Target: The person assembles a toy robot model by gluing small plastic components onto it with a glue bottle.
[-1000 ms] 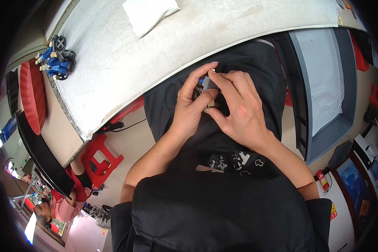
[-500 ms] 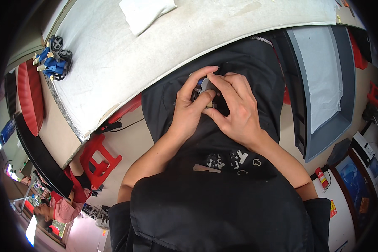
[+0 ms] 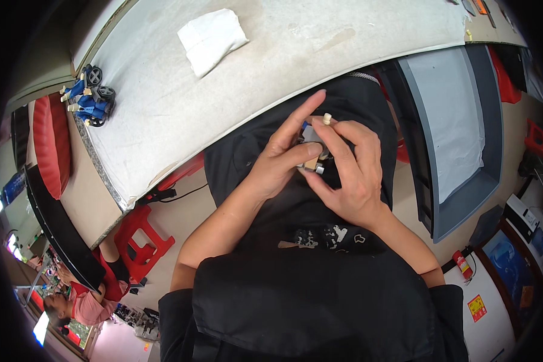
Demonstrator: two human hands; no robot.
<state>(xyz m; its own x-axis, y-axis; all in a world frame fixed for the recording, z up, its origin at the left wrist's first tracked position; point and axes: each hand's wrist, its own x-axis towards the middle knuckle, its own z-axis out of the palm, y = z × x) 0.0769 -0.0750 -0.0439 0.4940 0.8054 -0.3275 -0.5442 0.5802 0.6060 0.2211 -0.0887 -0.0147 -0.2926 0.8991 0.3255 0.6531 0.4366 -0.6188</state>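
Note:
Over my lap, both hands are closed around a small toy figure (image 3: 309, 136) with grey, blue and cream parts, mostly covered by fingers. My left hand (image 3: 276, 161) pinches it with the thumb across its front, while the index finger stretches out past it. From the other side, my right hand (image 3: 355, 172) grips it between thumb and fingertips. A cream knob-like piece (image 3: 327, 119) sticks up by the right fingertips; whether it joins the figure is unclear. Blue toy figures (image 3: 92, 107) with black spoked wheels stand at the table's far left.
The white-covered table (image 3: 283, 48) runs along the front, with a folded white cloth (image 3: 212, 41) on it. At right is a grey tray (image 3: 464, 214) lined with white sheet. A red stool (image 3: 142, 244) is at left, near a seated person (image 3: 87, 301). A fire extinguisher (image 3: 463, 265) stands at right.
My left index finger has straightened away from the toy figure. My right fingers have shifted, and the cream piece now shows above them. The view has tilted slightly.

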